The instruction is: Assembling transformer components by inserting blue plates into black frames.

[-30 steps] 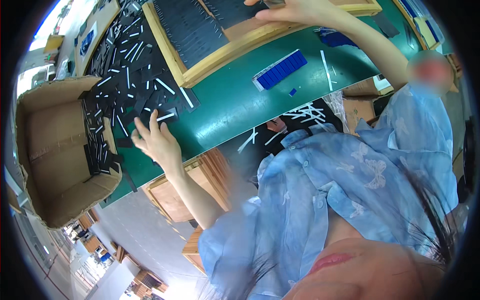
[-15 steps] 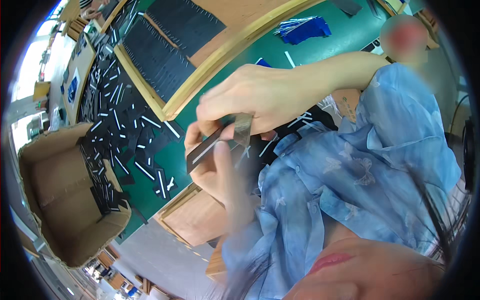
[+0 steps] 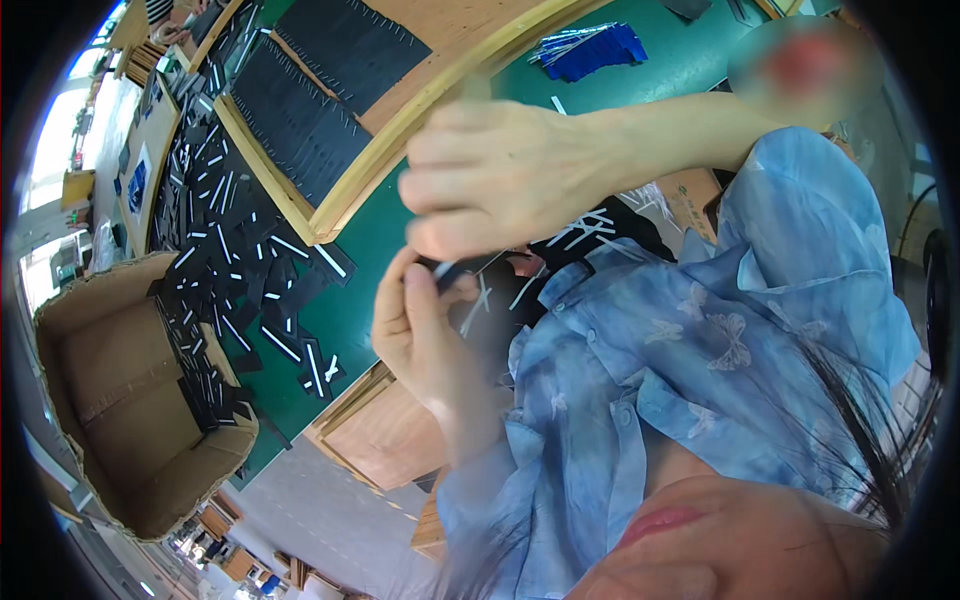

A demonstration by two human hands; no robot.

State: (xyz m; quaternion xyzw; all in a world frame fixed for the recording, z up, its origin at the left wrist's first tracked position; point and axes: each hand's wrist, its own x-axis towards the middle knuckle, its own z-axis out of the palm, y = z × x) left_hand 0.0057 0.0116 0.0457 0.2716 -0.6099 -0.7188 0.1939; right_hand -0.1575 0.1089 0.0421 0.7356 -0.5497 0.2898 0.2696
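Observation:
My left hand point(image 3: 415, 335) has its thumb and fingers closed on a small black strip point(image 3: 448, 270) with a pale mark on it. Just above it is my right hand point(image 3: 490, 180), its fingers curled in and smeared by motion. Whatever the right hand grips is hidden; a faint blurred shape shows beyond its knuckles. Below the right wrist, a black heap with thin white sticks point(image 3: 585, 228) lies close to my blue shirt. Many black pieces with white strips point(image 3: 255, 265) lie scattered on the green table point(image 3: 380, 215) to the left.
A cardboard box point(image 3: 110, 360) stands at the left table edge, with black pieces along one side. Ahead is a wood-edged board point(image 3: 370, 155) bearing rows of black sheets point(image 3: 300, 140). A blue bundle point(image 3: 595, 52) lies far right. Another person's hand point(image 3: 175, 35) shows far left.
My right hand has turned over and risen slightly, and the brownish flat strip at its fingers no longer shows clearly. The black strip in my left hand is now mostly covered by fingers.

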